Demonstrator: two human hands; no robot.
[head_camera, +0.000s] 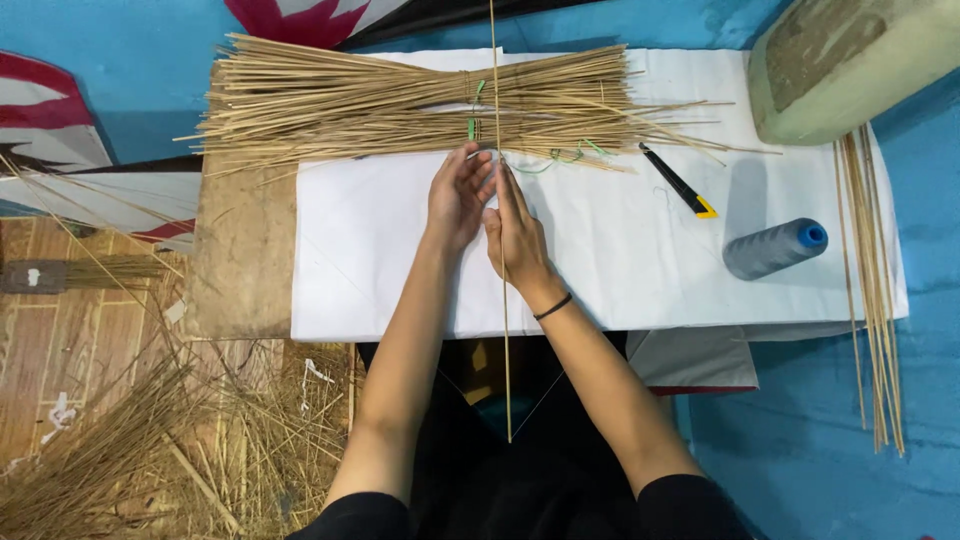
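Both hands are meeting over the middle of a white paper sheet (620, 270) that is lying on a low board. The left hand (458, 200) and the right hand (515, 235) are pressed close together, fingers pointing toward twelve o'clock, and they are pinching a single long thin stick (505, 380) between them — the stick is running straight from twelve o'clock at the top edge of the view down to six o'clock, ending over the person's dark lap. The right wrist is wearing a thin black band (553, 306).

Just beyond the fingertips, at twelve o'clock, a thick bundle of sticks (330, 100) is lying crosswise, bound near its middle with green string (474, 110). At two o'clock from the hands a black and yellow utility knife (678, 182) is resting on the paper, and at three o'clock a grey thread spool (775, 248) with a blue core is lying on its side. Farther out at three o'clock, a smaller loose row of sticks (875, 300) is lying lengthwise on the blue floor — well apart from the hands. At eight o'clock, stick shavings (130, 450) are littering a wooden floor.
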